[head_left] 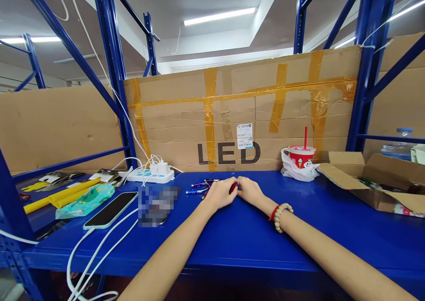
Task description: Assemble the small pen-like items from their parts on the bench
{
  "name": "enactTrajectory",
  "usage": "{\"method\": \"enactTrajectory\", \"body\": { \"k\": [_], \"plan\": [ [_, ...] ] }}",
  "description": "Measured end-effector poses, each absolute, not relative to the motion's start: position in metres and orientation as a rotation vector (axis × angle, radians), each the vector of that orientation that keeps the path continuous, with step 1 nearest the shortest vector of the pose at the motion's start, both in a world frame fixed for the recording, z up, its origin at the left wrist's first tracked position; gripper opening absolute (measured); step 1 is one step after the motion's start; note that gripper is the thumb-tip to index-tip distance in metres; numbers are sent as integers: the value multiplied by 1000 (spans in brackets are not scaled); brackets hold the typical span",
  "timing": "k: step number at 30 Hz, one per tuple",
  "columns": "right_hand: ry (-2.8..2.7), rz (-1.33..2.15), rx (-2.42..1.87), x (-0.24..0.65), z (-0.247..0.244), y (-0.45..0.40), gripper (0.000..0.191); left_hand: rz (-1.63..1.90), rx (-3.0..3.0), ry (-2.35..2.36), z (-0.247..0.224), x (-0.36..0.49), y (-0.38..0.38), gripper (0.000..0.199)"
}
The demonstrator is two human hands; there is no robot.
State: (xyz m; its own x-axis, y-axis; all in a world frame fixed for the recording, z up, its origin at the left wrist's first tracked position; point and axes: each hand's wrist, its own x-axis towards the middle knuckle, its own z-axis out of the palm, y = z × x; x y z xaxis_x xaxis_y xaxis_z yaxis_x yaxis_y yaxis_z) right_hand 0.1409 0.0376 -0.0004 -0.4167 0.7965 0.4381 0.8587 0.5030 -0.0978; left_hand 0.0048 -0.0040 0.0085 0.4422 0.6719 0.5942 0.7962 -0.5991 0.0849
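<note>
My left hand (219, 194) is closed round a small dark red pen-like stick (233, 187), most of it hidden by the fingers. Against it, my right hand (251, 192) has its fingertips pinched at the stick's far end. A string of wooden beads and a red cord circle the right wrist. Just left of my hands, several slim shiny pen-like sticks (196, 191) in blue, purple and black lie loosely together on the blue shelf top (245, 248). Part of that group is hidden behind my left hand.
Farther left lie a phone (111, 210) with white cables, a blurred dark item (157, 206), a teal packet (85, 200) and a white power strip (151, 175). A red drink cup (300, 156) and an open cardboard box (375, 190) stand right. Cardboard (172, 128) closes the back.
</note>
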Motion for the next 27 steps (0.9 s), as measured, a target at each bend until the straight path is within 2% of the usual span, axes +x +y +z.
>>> {"method": "enactTrajectory", "body": {
  "k": [14,27],
  "plan": [
    [-2210,-116,-1463,142,-1,40,22,-890,-2538,-1364,8,2,2,17],
    [-2205,-132,-1376,138,2,40,17,-1003,-2630,-1369,3,-1,9,19]
  ]
}}
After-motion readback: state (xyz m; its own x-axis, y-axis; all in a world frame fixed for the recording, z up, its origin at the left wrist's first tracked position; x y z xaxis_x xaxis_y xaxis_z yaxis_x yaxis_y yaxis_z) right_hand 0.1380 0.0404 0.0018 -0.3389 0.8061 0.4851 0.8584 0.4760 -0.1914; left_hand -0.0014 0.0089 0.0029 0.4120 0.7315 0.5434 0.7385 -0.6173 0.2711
